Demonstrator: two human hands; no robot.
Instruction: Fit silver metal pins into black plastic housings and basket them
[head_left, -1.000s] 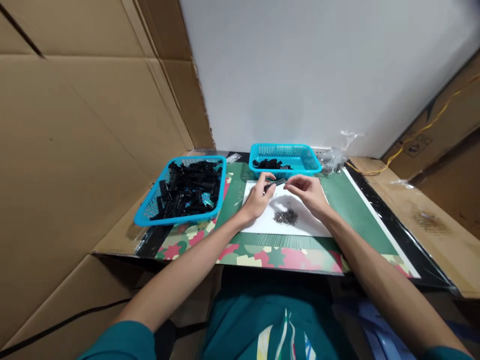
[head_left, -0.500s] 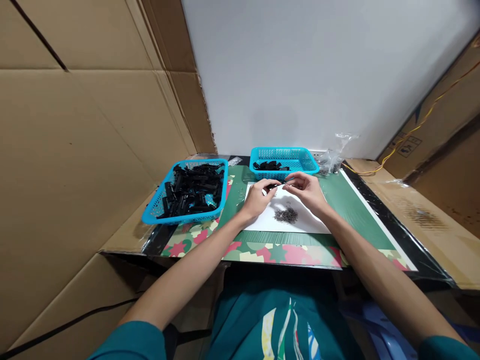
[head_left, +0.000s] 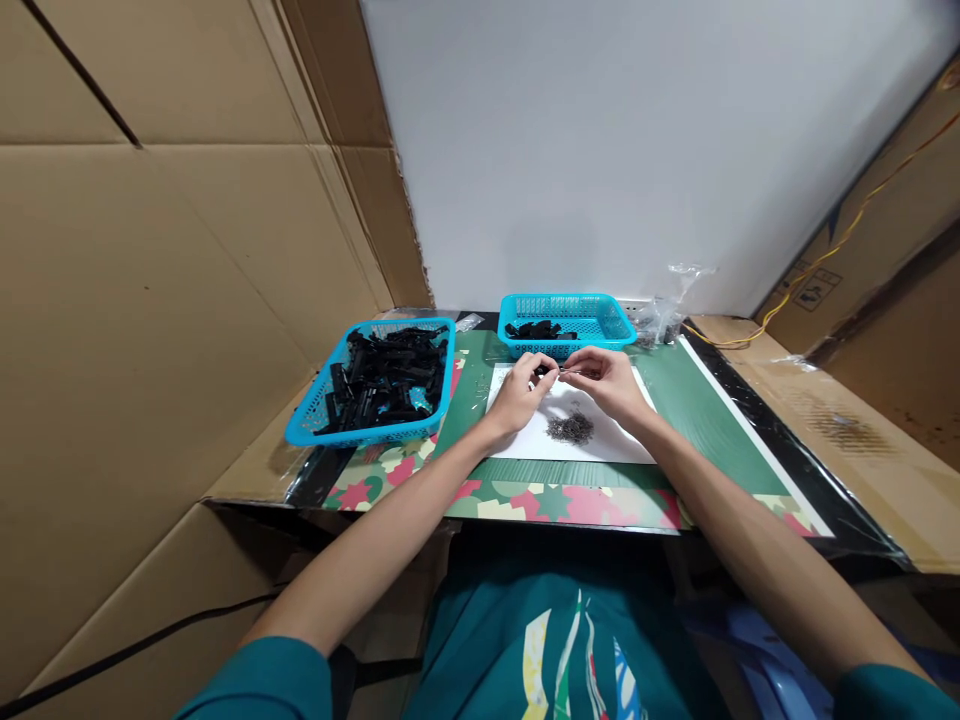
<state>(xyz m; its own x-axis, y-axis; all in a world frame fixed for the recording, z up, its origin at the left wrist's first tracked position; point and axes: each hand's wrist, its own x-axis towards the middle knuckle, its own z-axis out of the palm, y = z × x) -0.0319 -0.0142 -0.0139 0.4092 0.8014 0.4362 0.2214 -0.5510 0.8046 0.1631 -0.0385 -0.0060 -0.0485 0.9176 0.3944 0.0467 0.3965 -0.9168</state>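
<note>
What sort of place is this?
Probably a makeshift workstation in a small workshop or factory: a bright blue plastic basket heaped with black parts, tiny dark pieces piled on a white sheet, and large cardboard panels enclosing the left side.

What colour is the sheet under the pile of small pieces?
The sheet is white, seen best in the head view.

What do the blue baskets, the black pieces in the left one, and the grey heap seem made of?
Left basket and right basket: likely moulded plastic, slightly glossy; uniform blue, perforated walls.
Black pieces: probably plastic, judging by smooth sheen; coated metal is possible.
Grey heap: perhaps metal, dull with glints; bits too small to confirm.
</note>
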